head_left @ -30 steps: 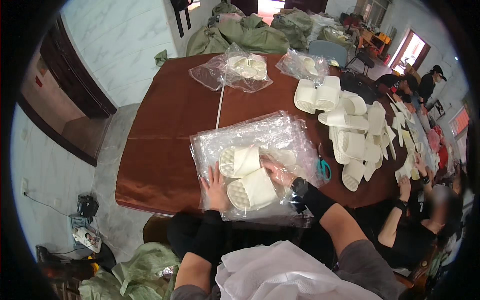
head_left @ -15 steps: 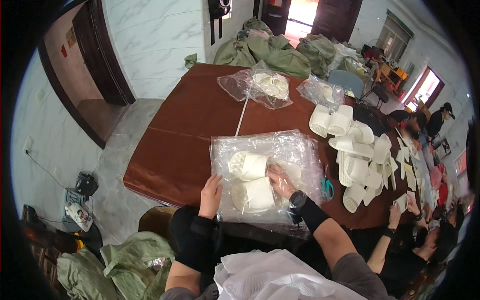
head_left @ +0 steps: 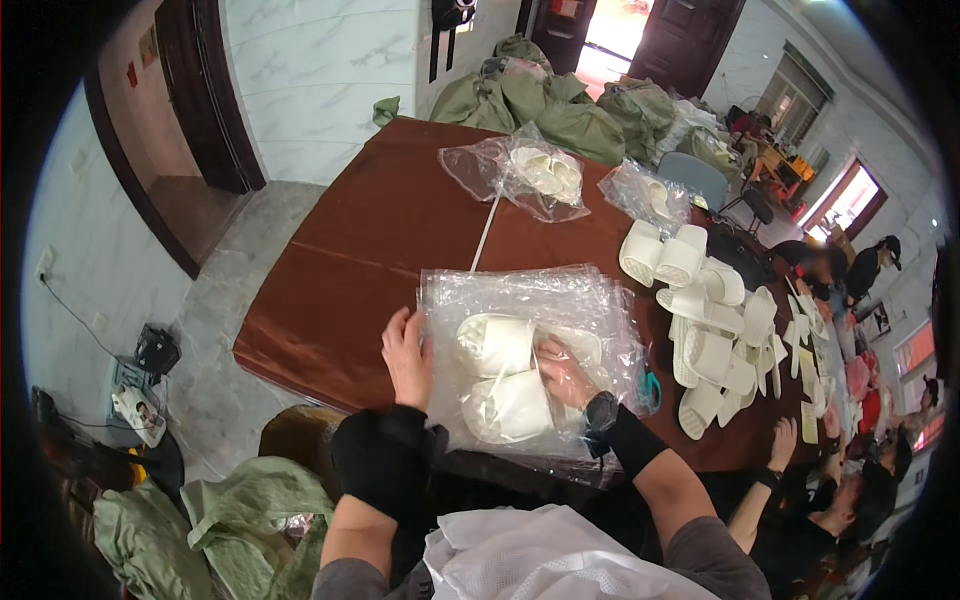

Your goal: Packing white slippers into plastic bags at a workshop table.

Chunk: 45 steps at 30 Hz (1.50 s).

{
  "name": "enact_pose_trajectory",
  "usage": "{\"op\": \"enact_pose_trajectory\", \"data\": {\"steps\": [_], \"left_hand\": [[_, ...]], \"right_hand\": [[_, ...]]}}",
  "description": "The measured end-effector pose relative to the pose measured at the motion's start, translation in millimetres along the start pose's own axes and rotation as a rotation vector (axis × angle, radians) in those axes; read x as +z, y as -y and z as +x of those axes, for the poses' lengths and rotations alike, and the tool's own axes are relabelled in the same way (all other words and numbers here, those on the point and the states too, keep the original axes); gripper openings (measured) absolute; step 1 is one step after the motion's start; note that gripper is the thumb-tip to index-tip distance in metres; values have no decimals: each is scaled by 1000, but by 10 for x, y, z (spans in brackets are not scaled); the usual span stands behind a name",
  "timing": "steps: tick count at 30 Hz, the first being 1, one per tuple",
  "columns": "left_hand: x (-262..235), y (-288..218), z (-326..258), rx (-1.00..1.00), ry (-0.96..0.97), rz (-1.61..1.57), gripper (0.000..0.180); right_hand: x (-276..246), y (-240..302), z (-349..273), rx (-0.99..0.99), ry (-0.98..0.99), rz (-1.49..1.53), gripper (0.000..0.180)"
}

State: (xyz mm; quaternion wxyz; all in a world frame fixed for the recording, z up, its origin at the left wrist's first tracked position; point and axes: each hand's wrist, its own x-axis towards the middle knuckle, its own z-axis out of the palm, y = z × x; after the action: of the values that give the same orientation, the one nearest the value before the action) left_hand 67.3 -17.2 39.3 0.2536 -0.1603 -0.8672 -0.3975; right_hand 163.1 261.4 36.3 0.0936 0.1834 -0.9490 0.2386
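A stack of clear plastic bags (head_left: 520, 300) lies on the brown table (head_left: 380, 240) in front of me, with a pair of white slippers (head_left: 500, 375) inside the top bag. My left hand (head_left: 408, 355) presses flat on the bag's left edge, fingers apart. My right hand (head_left: 565, 372) is partly under the plastic, against the right side of the slippers; its grip is blurred by the film. A black watch sits on my right wrist.
Several loose white slippers (head_left: 715, 340) lie piled on the table's right side. Two clear bags with slippers (head_left: 540, 172) lie at the far edge, with a white stick nearby. Green sacks (head_left: 560, 100) stand behind the table. Other people sit at the right (head_left: 850, 270).
The view has tilted and drawn closer to the table. My hands stay on the bagged slippers, the left one still at the bag's left edge.
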Motion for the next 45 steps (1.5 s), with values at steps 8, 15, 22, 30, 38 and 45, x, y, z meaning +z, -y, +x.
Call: {"op": "enact_pose_trajectory", "data": {"steps": [8,15,22,30,38,45], "left_hand": [[297,677,847,-399,393,-532,24],[402,821,658,-456,195,-759,20],[293,475,819,-419,400,-835,26],[246,120,427,-8,173,-479,37],[447,194,-254,123,495,33,56],[531,57,-240,212,490,209,55]], "right_hand": [[306,-124,-92,-20,-46,52,33],[229,-47,-115,83,-27,170,30],[-227,309,224,-5,-84,24,26],[401,-87,123,128,-150,186,38],[343,-64,58,187,-32,6,40],[217,-311,-401,181,-105,-81,40]]}}
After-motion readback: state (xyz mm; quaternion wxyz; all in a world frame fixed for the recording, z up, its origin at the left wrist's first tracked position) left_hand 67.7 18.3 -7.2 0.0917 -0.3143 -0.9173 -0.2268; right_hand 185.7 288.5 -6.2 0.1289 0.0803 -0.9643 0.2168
